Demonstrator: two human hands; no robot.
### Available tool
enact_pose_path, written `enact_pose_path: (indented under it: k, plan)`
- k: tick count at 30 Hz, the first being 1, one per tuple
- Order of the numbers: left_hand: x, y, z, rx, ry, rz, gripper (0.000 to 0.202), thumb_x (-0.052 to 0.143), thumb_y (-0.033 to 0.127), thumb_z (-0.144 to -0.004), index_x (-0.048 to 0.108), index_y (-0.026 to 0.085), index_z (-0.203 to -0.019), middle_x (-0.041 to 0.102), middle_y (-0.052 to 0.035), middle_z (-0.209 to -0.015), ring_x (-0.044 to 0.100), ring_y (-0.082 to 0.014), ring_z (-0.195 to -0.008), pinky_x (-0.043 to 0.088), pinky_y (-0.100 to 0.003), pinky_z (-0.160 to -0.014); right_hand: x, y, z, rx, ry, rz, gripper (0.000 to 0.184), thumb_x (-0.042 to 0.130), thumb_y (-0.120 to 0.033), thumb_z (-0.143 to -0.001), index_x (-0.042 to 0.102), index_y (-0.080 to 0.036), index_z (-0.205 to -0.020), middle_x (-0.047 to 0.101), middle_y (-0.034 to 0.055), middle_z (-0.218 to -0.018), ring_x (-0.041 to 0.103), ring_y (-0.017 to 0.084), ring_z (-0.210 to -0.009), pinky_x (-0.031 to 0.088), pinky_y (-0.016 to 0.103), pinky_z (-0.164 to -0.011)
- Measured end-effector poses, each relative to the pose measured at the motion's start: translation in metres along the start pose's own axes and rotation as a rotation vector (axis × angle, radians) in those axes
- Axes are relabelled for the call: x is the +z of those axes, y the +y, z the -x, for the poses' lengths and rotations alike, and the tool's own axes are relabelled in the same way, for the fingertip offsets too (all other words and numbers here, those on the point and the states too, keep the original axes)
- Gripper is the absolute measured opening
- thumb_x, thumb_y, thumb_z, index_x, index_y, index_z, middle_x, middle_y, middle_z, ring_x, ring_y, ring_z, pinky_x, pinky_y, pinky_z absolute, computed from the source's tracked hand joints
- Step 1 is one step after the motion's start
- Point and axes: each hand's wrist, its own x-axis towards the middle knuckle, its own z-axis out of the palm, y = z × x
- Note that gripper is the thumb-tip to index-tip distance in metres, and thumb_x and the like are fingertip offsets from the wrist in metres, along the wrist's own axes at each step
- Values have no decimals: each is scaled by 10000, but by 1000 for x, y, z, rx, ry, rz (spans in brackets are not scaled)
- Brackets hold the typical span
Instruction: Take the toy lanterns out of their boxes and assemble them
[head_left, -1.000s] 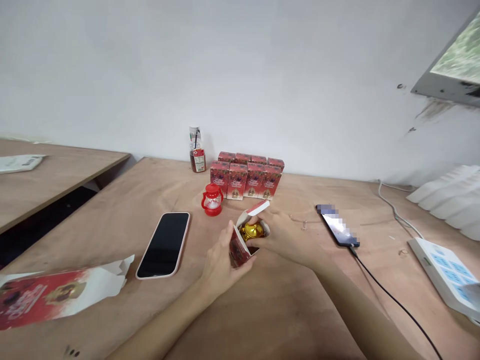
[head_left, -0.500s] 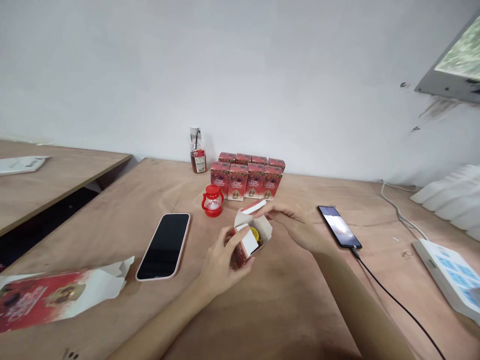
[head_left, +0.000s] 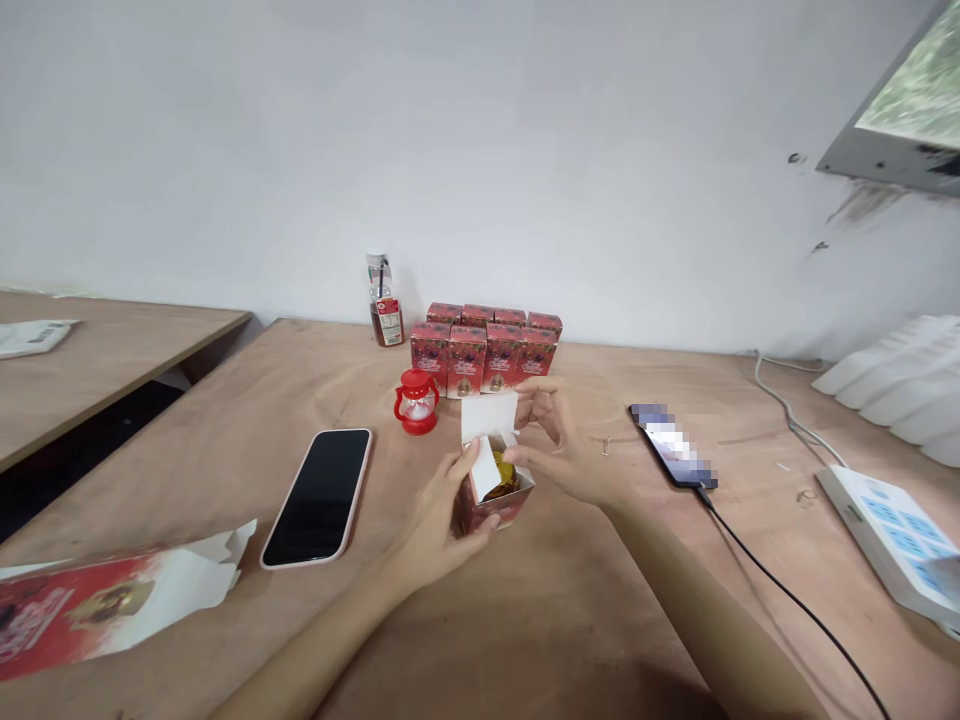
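Observation:
A small red carton (head_left: 501,497) stands upright on the wooden table (head_left: 570,620), its white top flaps open. A gold ornament (head_left: 504,472) sits inside it. My left hand (head_left: 437,512) grips the carton's left side, with a finger on one side flap. My right hand (head_left: 561,440) is at the back of the carton, fingers pinching the raised white lid flap (head_left: 489,413). A red toy lantern (head_left: 416,402) stands just behind and to the left.
Several closed red cartons (head_left: 486,352) stand in rows by the wall beside a small bottle (head_left: 384,302). A dark phone (head_left: 318,497) lies left, a flattened carton (head_left: 105,605) front left. Another phone (head_left: 673,446) on a cable and a white box (head_left: 892,535) lie right.
The carton has been tipped from leaning on its side to standing upright. My right hand left the gold ornament and took hold of the lid flap, which now stands up.

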Motion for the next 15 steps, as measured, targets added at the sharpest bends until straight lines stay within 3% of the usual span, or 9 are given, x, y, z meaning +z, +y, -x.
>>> enact_pose_path:
  k: [2, 4, 7, 10, 15]
  plan:
    - [2, -3, 1, -28, -28, 30, 786, 584, 269, -785, 145, 292, -1437, 489, -101, -1246, 536, -265, -1088, 468, -435, -894, -1, -2, 0, -38, -10, -39, 460, 570, -423, -868, 333, -284, -1237, 567, 20, -978, 560, 153, -909, 462, 316, -823]
    - [3, -6, 3, -47, -51, 64, 797, 591, 275, -788, 129, 277, -1437, 482, -109, -1270, 532, -268, -1103, 459, -443, -912, -4, -5, -1, -38, -40, -8, 377, 500, -424, -910, 401, -277, -1242, 600, 30, -974, 577, 157, -921, 467, 319, -822]
    - [6, -6, 3, -74, -29, 150, 881, 611, 272, -782, 25, 264, -1441, 433, -133, -1335, 511, -268, -1150, 439, -455, -949, -9, -11, -4, -27, -125, 126, 235, 533, -402, -898, 614, -243, -1052, 626, 34, -933, 586, 161, -892, 469, 311, -801]
    - [6, -1, 0, -137, 12, 288, 973, 623, 273, -773, -100, 247, -1423, 404, -159, -1361, 518, -256, -1150, 455, -450, -937, -13, -16, -5, -26, -165, 165, 175, 623, -356, -848, 667, -221, -950, 633, 38, -934, 589, 164, -894, 472, 316, -814]
    - [-1, 5, -8, -197, -112, 302, 694, 648, 287, -751, 272, 206, -1329, 493, -132, -1290, 514, -270, -1154, 437, -464, -959, -14, -16, -5, -45, -162, 129, 138, 651, -299, -830, 665, -214, -938, 633, 42, -958, 597, 163, -917, 485, 321, -833]
